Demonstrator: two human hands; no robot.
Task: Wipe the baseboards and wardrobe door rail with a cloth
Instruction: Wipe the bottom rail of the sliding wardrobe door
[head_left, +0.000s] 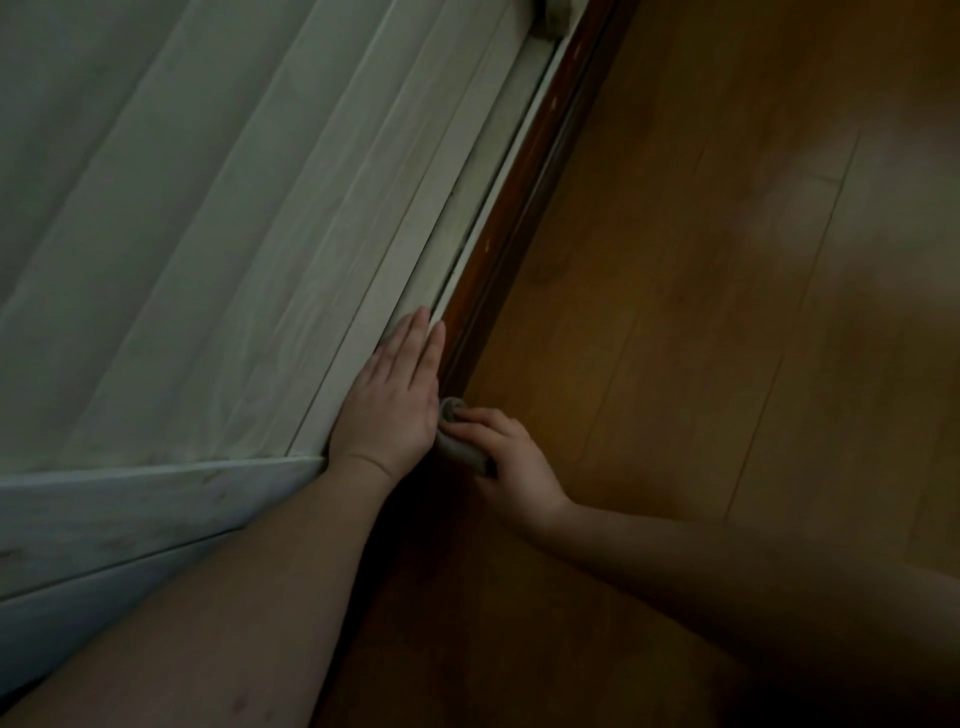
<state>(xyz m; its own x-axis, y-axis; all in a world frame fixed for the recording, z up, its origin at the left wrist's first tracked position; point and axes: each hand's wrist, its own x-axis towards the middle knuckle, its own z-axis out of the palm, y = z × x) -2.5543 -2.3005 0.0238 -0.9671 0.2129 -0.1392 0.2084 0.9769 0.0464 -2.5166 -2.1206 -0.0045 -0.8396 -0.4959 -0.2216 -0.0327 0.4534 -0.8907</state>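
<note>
Reference landmark: the wardrobe door rail (511, 208), the pale track with its dark wooden edge running diagonally along the foot of the white wardrobe door (208, 260).

Hand state: your left hand (395, 395) lies flat and open, fingers extended and together, pressed against the foot of the door at the near end of the rail. Your right hand (501, 457) is closed around the bunched grey cloth (460, 441), which sits against the dark rail edge just beside the left hand.

Progress: the light is too dim to separate wiped from unwiped surface. Judged from hand position, you are working the near end of the rail; the long run beyond your hands probably remains. No baseboard can be identified with certainty here, so treat that part as outstanding.

Clearance: on the room side of the rail, the wooden floor (727, 312) is bare, giving free travel along the rail's full visible length. On the door side, the door foot bounds the track closely. The left hand overlies the track ahead of the cloth; it will likely need shifting before a forward stroke.
</note>
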